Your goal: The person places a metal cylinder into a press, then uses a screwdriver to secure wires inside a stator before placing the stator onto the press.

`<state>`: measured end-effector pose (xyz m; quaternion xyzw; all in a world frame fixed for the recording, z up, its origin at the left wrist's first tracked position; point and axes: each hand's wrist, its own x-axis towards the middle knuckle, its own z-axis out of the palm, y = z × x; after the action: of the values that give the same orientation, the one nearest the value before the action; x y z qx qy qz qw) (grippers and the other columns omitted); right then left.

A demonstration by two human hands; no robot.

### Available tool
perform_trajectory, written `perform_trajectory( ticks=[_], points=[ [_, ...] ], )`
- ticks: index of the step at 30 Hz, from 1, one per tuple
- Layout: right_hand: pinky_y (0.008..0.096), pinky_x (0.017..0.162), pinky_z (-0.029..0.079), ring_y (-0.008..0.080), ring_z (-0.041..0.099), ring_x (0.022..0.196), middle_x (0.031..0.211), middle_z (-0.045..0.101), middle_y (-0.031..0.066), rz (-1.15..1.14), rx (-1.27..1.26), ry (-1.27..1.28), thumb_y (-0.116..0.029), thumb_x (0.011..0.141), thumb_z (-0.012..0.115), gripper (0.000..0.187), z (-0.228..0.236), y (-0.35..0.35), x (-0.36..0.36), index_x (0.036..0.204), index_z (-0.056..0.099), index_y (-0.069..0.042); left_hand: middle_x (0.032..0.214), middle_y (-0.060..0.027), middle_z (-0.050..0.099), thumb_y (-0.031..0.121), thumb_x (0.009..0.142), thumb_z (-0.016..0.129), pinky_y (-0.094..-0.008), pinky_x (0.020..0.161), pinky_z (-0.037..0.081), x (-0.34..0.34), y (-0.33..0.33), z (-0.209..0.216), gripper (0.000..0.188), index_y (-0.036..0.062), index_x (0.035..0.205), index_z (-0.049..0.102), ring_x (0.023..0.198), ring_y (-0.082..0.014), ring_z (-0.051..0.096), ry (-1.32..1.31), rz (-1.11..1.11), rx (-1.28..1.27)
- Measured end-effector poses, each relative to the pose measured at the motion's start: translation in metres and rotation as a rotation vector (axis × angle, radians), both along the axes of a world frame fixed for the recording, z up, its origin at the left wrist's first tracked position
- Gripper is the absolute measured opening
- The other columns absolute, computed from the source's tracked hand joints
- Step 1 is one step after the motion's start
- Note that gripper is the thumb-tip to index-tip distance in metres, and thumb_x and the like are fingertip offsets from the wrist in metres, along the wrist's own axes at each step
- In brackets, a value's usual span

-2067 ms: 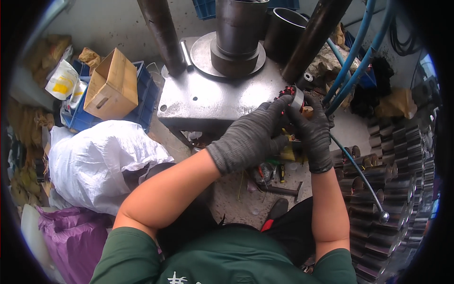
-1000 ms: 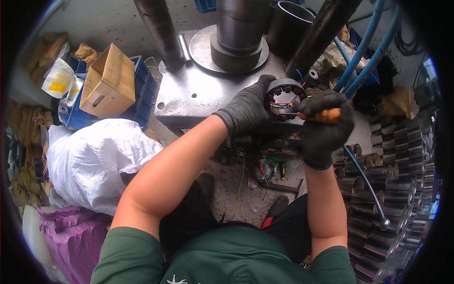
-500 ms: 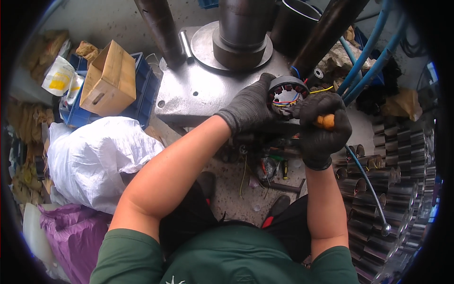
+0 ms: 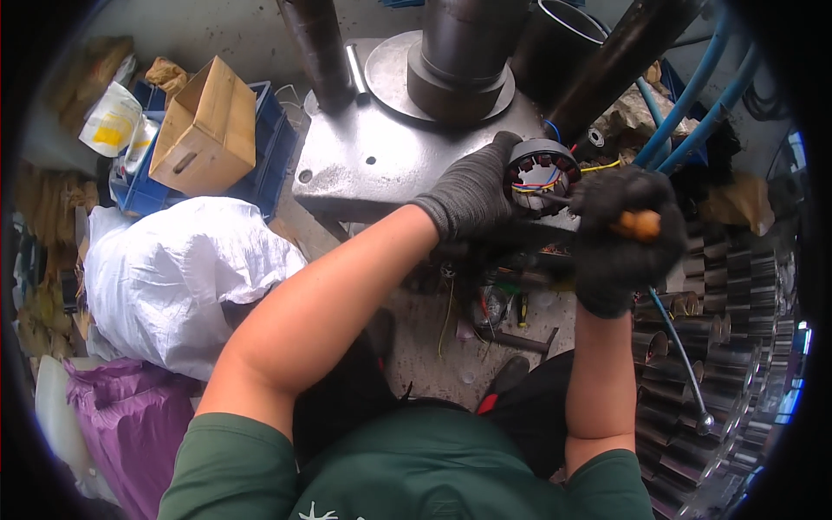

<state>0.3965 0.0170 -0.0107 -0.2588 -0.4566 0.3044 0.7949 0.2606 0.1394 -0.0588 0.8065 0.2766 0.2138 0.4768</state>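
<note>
My gloved left hand (image 4: 477, 189) grips the left side of a motor stator (image 4: 543, 157), a dark ring with coils round its inside. Blue, red and yellow wires (image 4: 536, 186) cross its opening, and a yellow one sticks out to the right. The stator is held tilted at the near right edge of a metal press table (image 4: 381, 156). My gloved right hand (image 4: 628, 247), slightly blurred, is closed round an orange-handled screwdriver (image 4: 640, 225). Its thin dark shaft reaches left to the stator's opening; the tip is hard to make out.
Thick steel columns (image 4: 321, 61) and a press ram (image 4: 459, 78) rise from the table. Blue hoses (image 4: 698, 95) hang at right, above stacked metal cylinders (image 4: 728, 347) and a ball-ended lever (image 4: 705, 423). A wooden box (image 4: 208, 130) and white sack (image 4: 173, 286) stand left.
My right hand has moved right, away from the stator, baring more of the screwdriver's shaft. The view has shifted a little; my left hand still holds the stator.
</note>
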Motion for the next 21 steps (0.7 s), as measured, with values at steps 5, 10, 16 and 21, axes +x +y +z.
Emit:
perform_trajectory(
  ticks=[5, 10, 16, 21],
  points=[
    [0.0371, 0.065, 0.046, 0.0174, 0.047, 0.059, 0.069, 0.051, 0.0059, -0.063, -0.052, -0.040, -0.043, 0.102, 0.042, 0.040, -0.016, 0.011, 0.005, 0.092, 0.059, -0.008, 0.123, -0.0251, 0.070, 0.039, 0.072, 0.095, -0.0422, 0.100, 0.056, -0.001, 0.002, 0.003, 0.092, 0.0004, 0.140, 0.047, 0.116, -0.0335, 0.071, 0.017, -0.013, -0.024],
    [0.0381, 0.062, 0.051, 0.0188, 0.052, 0.057, 0.067, 0.054, 0.0084, -0.133, -0.057, -0.092, -0.040, 0.102, 0.045, 0.040, -0.025, 0.006, 0.006, 0.092, 0.061, -0.005, 0.124, -0.0261, 0.069, 0.035, 0.069, 0.096, -0.0412, 0.101, 0.056, 0.001, -0.003, 0.004, 0.095, 0.0000, 0.142, 0.046, 0.117, -0.0335, 0.070, -0.003, -0.038, -0.068],
    [0.0370, 0.060, 0.051, 0.0195, 0.056, 0.063, 0.076, 0.061, 0.0112, -0.001, 0.070, -0.043, -0.036, 0.102, 0.047, 0.035, 0.005, 0.000, 0.006, 0.099, 0.060, -0.004, 0.123, -0.0284, 0.069, 0.033, 0.073, 0.092, -0.0435, 0.102, 0.055, 0.004, 0.001, -0.005, 0.089, -0.0006, 0.142, 0.048, 0.116, -0.0398, 0.070, -0.038, 0.000, 0.007],
    [0.0381, 0.063, 0.052, 0.0205, 0.054, 0.060, 0.072, 0.057, 0.0092, -0.027, -0.064, -0.168, -0.041, 0.103, 0.047, 0.039, -0.032, 0.010, 0.012, 0.097, 0.061, -0.006, 0.120, -0.0283, 0.071, 0.035, 0.073, 0.093, -0.0451, 0.101, 0.056, 0.002, -0.002, 0.002, 0.089, -0.0002, 0.142, 0.049, 0.114, -0.0404, 0.070, -0.020, -0.011, 0.097]
  ],
)
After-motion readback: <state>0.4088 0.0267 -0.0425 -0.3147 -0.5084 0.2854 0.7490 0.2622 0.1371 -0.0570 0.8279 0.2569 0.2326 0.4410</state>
